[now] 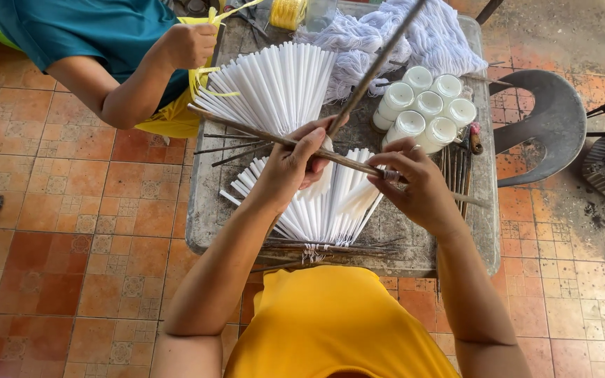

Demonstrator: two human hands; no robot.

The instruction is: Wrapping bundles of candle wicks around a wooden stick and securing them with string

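My left hand [295, 166] grips the crossing of two long thin brown sticks [260, 131] above a worn grey table [213, 210]. My right hand [414, 178] pinches the lower stick near a small metal tool at its fingertips. Under both hands lies a fan of white paper strips [334, 206], gathered at the table's near edge. A second white fan [274, 87] lies farther back, partly under the sticks.
Another person in a teal top holds yellow strips with one hand [189, 43] at the table's far left. Several white spools [425, 108] and a heap of white thread [400, 35] sit at the back right. A grey plastic chair [551, 122] stands right. Loose thin sticks [330, 246] lie near the front edge.
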